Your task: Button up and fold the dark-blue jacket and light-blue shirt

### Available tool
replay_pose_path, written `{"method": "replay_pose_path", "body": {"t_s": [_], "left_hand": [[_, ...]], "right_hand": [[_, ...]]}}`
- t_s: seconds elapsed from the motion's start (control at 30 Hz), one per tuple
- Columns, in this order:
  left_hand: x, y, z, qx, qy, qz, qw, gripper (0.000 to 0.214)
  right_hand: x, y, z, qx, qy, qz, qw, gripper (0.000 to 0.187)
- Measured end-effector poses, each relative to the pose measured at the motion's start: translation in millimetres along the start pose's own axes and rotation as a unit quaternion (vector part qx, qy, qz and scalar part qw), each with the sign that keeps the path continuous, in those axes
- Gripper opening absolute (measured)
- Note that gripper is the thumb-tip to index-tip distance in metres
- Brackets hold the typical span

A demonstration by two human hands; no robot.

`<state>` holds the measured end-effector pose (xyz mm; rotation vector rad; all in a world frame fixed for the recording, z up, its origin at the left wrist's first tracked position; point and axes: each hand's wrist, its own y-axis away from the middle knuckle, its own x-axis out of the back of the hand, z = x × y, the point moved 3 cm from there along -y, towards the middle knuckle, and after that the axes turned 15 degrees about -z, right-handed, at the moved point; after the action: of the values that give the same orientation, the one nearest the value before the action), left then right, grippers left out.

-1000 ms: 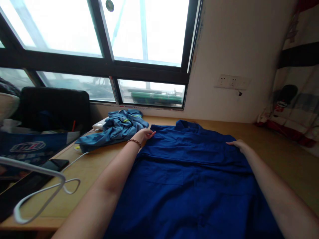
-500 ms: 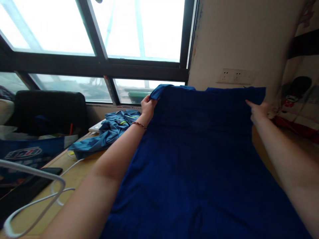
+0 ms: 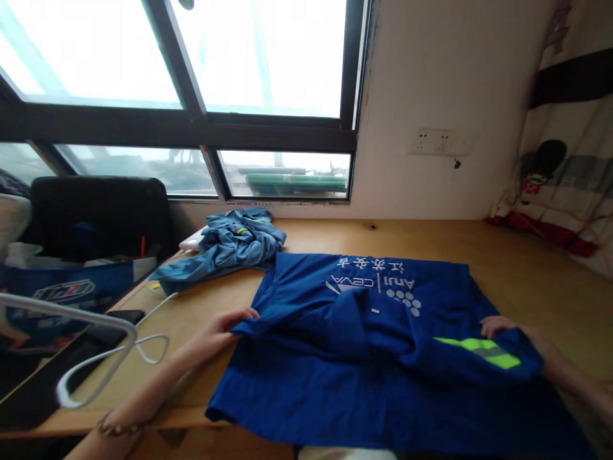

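Observation:
A dark blue work shirt (image 3: 335,377) lies on the wooden table, its collar part folded toward me and its near edge hanging over the front. White printing, upside down to me, shows on the far part: "ANJI CEVA", a paw-like mark and Chinese characters. A yellow-green and grey reflective strip (image 3: 483,350) crosses the folded right part. At the fold's left corner, my left hand (image 3: 234,322) has its fingers closed on the cloth. My right hand (image 3: 502,326) grips the right corner beside the strip, the cloth partly hiding it.
A crumpled lighter blue garment (image 3: 234,239) lies at the back left of the table (image 3: 407,237), next to a white device (image 3: 192,241). A white cable and a white curved bar (image 3: 115,313) are at left. Behind stand a black chair (image 3: 100,211), a window and a wall socket (image 3: 433,142).
Both hands have come down and toward me with the shirt's far edge. The raised cloth is folded over, uncovering the white printing and reflective strip.

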<state>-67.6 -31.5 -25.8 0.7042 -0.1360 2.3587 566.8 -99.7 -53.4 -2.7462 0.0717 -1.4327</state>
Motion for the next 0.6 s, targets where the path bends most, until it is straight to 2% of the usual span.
{"method": "replay_pose_path", "body": {"t_s": [0.07, 0.1, 0.2, 0.27, 0.37, 0.47, 0.6], "left_hand": [[-8.4, 17, 7, -0.027, -0.129, -0.015, 0.991, 0.025], [-11.1, 23, 12, -0.039, -0.196, -0.008, 0.980, 0.030], [-20.3, 31, 28, -0.060, -0.397, 0.024, 0.916, 0.049], [-30.9, 34, 38, -0.069, -0.495, 0.031, 0.865, 0.057], [-51.5, 34, 49, -0.088, -0.564, 0.023, 0.821, 0.055], [-68.2, 29, 53, -0.084, -0.569, 0.022, 0.818, 0.053], [-78.4, 17, 44, -0.064, -0.541, 0.013, 0.838, 0.047]], "right_hand": [[-14, 21, -3, 0.090, 0.005, -0.093, 0.992, 0.011], [-17, 30, -6, 0.123, 0.013, -0.105, 0.987, 0.019], [-14, 52, -15, 0.145, 0.105, -0.022, 0.984, 0.047], [-13, 68, -23, 0.176, 0.191, 0.020, 0.965, 0.057], [-20, 87, -39, 0.239, 0.300, -0.001, 0.923, 0.058], [-28, 92, -57, 0.238, 0.361, -0.054, 0.900, 0.054], [-30, 78, -65, 0.208, 0.370, -0.074, 0.902, 0.052]]}}
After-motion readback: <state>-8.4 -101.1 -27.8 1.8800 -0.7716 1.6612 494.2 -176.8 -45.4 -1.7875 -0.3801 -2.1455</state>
